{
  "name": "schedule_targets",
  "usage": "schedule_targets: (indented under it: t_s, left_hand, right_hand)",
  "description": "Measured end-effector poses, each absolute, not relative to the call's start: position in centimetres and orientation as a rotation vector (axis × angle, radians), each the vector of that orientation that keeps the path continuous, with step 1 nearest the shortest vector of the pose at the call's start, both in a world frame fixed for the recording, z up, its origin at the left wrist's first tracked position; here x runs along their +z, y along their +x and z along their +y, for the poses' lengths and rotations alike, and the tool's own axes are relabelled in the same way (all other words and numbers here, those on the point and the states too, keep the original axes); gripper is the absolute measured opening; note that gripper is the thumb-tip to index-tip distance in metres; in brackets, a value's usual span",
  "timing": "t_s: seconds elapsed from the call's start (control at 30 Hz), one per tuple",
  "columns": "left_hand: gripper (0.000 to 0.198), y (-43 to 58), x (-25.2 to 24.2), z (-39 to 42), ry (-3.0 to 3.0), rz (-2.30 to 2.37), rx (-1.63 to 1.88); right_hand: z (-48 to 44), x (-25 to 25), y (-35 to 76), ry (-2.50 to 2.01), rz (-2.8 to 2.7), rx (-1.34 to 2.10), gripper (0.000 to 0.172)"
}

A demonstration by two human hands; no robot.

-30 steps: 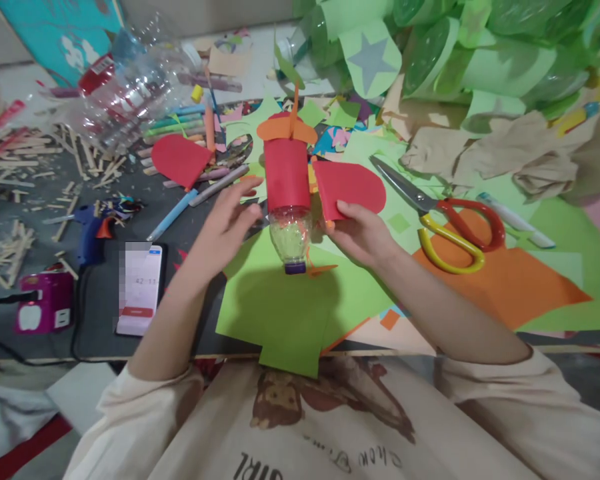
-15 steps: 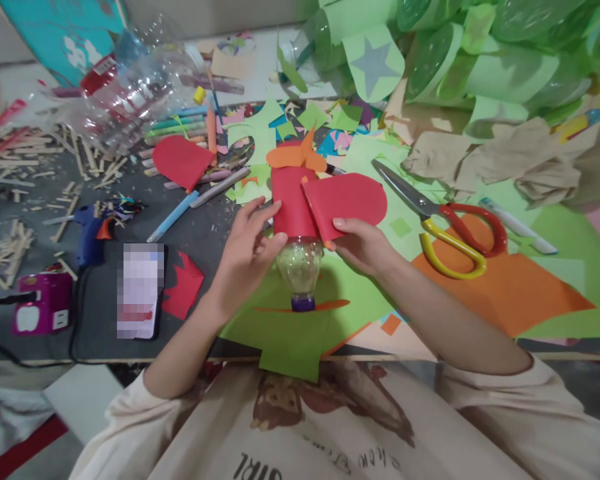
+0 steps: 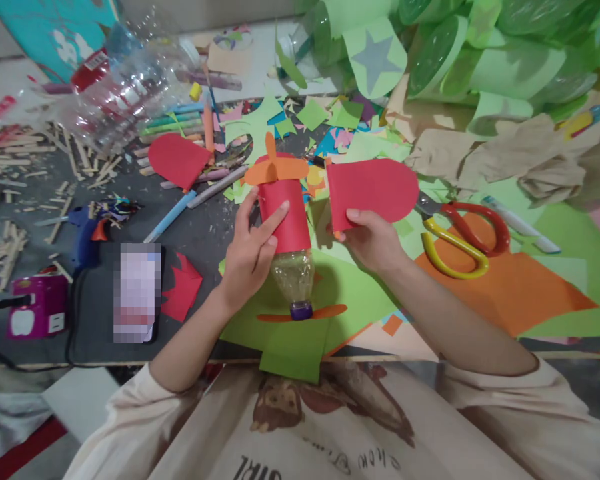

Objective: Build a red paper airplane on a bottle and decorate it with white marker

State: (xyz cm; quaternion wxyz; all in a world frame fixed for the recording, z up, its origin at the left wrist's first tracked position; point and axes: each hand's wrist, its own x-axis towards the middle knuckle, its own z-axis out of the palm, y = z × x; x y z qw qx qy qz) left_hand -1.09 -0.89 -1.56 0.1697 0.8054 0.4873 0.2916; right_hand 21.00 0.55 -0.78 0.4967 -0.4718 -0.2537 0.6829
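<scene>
A small clear plastic bottle wrapped in red paper lies over a green sheet, purple cap toward me, with orange paper blades at both ends. My left hand wraps its fingers round the bottle's red wrap. My right hand pinches a red paper piece with a rounded end, held just right of the bottle and apart from it.
Red-and-yellow scissors lie right of my right hand on orange paper. A second red rounded piece, pens, a blue glue gun, a phone, wooden sticks and green bottle crafts crowd the table.
My left hand has closed round the bottle. My right hand drew the red rounded piece away from the bottle's wrap, to the right. The bottle tilted slightly left.
</scene>
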Motion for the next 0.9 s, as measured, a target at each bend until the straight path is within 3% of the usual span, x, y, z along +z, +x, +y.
schedule_targets:
  t_s: [0.33, 0.9]
  left_hand:
    - [0.054, -0.2, -1.5, -0.2, 2.212, 1.373, 0.72]
    - [0.057, -0.3, -2.2, -0.7, 2.197, 1.261, 0.745]
  right_hand:
    - [-0.7, -0.4, 19.9, -1.227, -0.607, 1.555, 0.024]
    - [-0.8, -1.1, 21.0, -1.225, -0.777, 1.697, 0.027]
